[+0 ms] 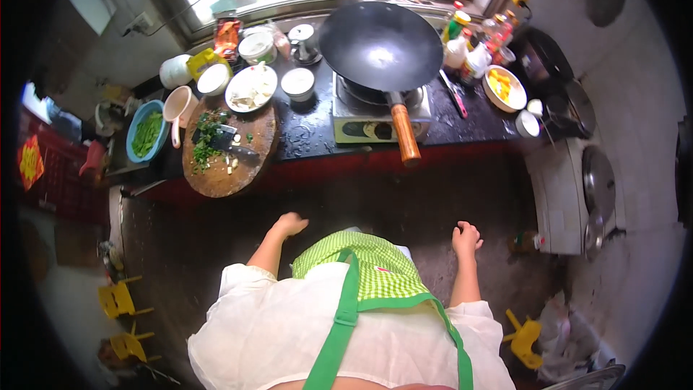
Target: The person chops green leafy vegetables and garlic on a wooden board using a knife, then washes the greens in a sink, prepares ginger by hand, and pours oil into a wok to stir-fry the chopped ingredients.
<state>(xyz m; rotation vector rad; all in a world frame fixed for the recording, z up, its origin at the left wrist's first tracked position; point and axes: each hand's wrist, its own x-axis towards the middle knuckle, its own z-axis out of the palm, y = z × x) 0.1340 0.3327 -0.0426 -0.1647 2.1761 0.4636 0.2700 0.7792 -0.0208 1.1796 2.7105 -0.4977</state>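
My left hand [291,223] hangs over the floor below the round wooden chopping board [233,184], slightly blurred, with nothing visible in it. To the right of my apron, my right hand [466,238] is in the air with loosely bent fingers apart and holds nothing. Both are away from the counter. On the board lie a cleaver [241,153], chopped greens [202,154] and pale bits that look like garlic. A black wok [379,38] sits on the portable gas stove [354,131], its wooden handle [404,132] jutting over the counter's front edge.
Left of the board are a blue basin [130,138] of greens and a pink ladle [180,103]. Behind it stands a plate [252,108] of white pieces. Bottles [456,51], a knife [455,95] and a bowl [511,105] of yellow pieces are at right. Yellow stools [525,338] stand on the floor.
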